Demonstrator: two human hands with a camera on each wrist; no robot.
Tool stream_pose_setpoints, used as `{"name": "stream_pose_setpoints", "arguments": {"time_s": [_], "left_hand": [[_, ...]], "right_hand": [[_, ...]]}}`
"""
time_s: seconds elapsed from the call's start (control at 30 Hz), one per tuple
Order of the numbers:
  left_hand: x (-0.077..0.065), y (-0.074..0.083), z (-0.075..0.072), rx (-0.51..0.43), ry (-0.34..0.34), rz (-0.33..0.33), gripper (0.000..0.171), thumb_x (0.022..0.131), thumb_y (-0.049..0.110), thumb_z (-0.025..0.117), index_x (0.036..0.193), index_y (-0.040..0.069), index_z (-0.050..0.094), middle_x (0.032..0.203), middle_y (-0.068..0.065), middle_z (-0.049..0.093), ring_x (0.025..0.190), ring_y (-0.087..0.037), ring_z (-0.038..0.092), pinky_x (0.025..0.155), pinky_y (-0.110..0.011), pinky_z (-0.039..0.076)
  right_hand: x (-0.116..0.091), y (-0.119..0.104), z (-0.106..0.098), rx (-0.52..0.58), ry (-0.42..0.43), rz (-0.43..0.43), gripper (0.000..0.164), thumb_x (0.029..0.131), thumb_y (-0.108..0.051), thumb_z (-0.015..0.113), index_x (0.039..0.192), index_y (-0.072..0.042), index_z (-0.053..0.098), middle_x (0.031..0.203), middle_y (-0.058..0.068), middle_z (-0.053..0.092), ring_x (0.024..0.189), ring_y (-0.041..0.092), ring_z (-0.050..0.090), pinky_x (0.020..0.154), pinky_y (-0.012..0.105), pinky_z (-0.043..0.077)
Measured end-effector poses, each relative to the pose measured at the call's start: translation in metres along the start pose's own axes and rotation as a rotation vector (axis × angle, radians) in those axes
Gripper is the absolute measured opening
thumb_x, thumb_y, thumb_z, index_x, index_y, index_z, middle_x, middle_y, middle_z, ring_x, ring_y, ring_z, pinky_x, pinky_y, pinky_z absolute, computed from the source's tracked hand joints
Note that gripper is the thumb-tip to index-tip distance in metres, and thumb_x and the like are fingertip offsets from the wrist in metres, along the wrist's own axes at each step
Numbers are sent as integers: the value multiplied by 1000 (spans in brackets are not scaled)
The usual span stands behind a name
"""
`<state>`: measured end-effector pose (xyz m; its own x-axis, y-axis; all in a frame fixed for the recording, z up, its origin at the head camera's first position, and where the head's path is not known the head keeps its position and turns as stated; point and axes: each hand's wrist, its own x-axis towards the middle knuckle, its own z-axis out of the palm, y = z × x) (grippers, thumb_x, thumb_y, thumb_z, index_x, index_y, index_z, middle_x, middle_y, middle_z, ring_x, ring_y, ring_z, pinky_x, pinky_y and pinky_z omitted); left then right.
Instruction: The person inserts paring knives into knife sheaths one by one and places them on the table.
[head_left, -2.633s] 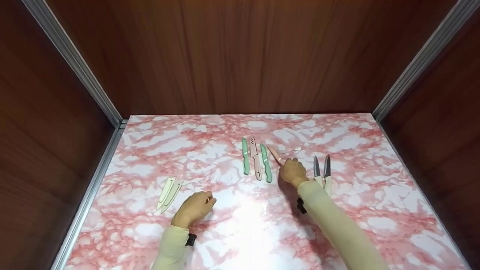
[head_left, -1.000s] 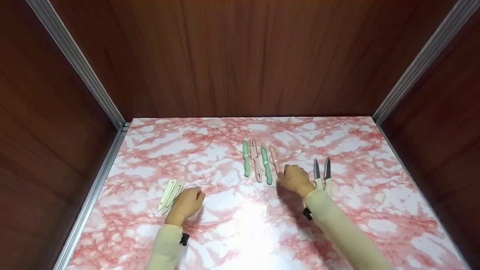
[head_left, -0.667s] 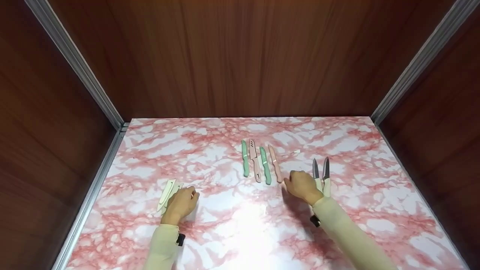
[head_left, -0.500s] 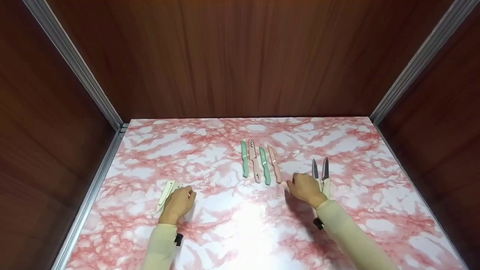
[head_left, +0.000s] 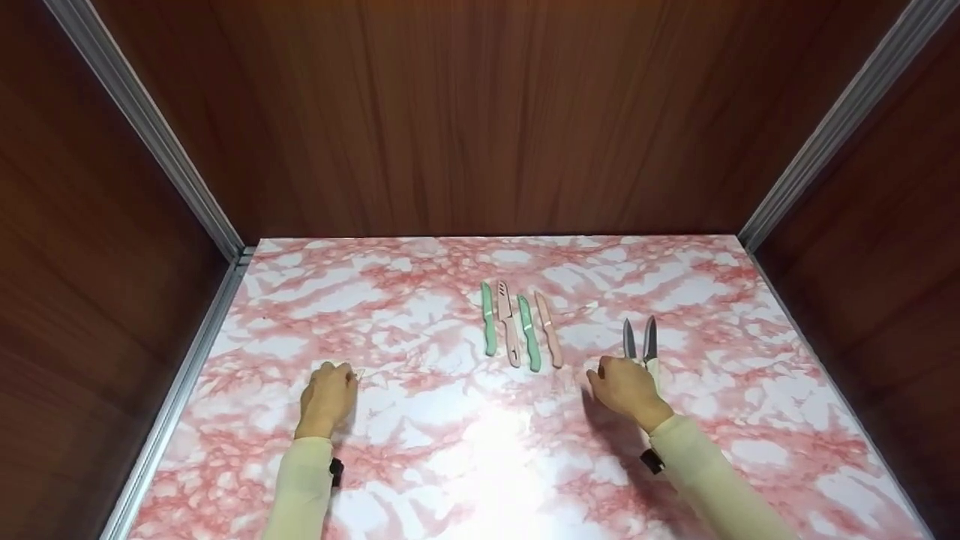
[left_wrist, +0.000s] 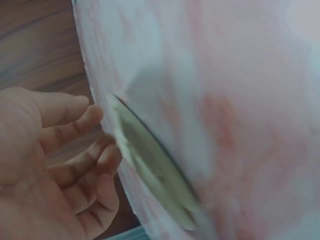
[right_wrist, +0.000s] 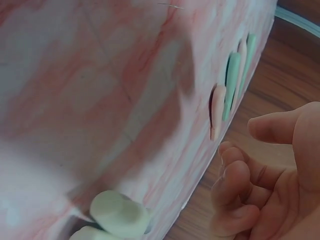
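My left hand (head_left: pixel 328 397) is over the two cream knife sheaths (left_wrist: pixel 155 170), covering them in the head view. In the left wrist view its fingers are loosely bent with nothing between them, the fingertips close beside the sheaths' edge. My right hand (head_left: pixel 628 390), fingers loosely curled and holding nothing, hovers by two bare-bladed knives (head_left: pixel 651 341) with cream handles (right_wrist: pixel 120 215). It covers part of those handles in the head view. Left of it lies a sheathed pink knife (head_left: pixel 549 330).
Beside that knife, a green knife (head_left: pixel 529 334), a wider pink knife (head_left: pixel 508 322) and another green knife (head_left: pixel 489 319) lie in a row, all sheathed. The red-and-white marbled table (head_left: pixel 420 450) is bordered by brown wood-grain panels (head_left: pixel 480 120) behind and on both sides.
My right hand straightened the sheathed pink knife into line with the row, let it go and drew back right towards the cream-handled knives. My left hand moved left over the cream sheaths.
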<state>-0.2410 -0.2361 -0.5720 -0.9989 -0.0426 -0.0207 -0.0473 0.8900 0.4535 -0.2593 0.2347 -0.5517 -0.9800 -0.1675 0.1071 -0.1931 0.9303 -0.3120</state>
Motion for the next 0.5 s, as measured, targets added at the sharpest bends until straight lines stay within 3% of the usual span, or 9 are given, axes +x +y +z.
{"name": "stream_pose_setpoints", "arguments": {"time_s": [0.13, 0.3, 0.5], "left_hand": [[3, -9, 2, -7, 27, -50, 14, 94, 14, 53, 102, 4, 59, 103, -20, 49, 95, -38, 48, 71, -49, 43], [5, -15, 3, -14, 27, -90, 30, 94, 13, 53, 122, 3, 52, 113, -26, 47, 101, -43, 46, 74, -55, 43], [4, -18, 3, -1, 54, -97, 33, 93, 10, 55, 125, 3, 49, 113, -27, 49, 101, -45, 48, 73, -58, 44]], "right_hand": [[-2, 4, -1, 10, -14, 28, 29, 89, -23, 60, 64, -10, 52, 56, 2, 48, 50, 22, 48, 49, 42, 41], [-3, 11, -3, 19, -6, 46, 28, 89, -24, 60, 66, -9, 54, 58, 3, 52, 51, 23, 50, 50, 43, 43], [-4, 17, -5, 28, -4, 54, 26, 90, -25, 60, 70, -8, 58, 61, 7, 56, 51, 25, 53, 50, 44, 43]]}}
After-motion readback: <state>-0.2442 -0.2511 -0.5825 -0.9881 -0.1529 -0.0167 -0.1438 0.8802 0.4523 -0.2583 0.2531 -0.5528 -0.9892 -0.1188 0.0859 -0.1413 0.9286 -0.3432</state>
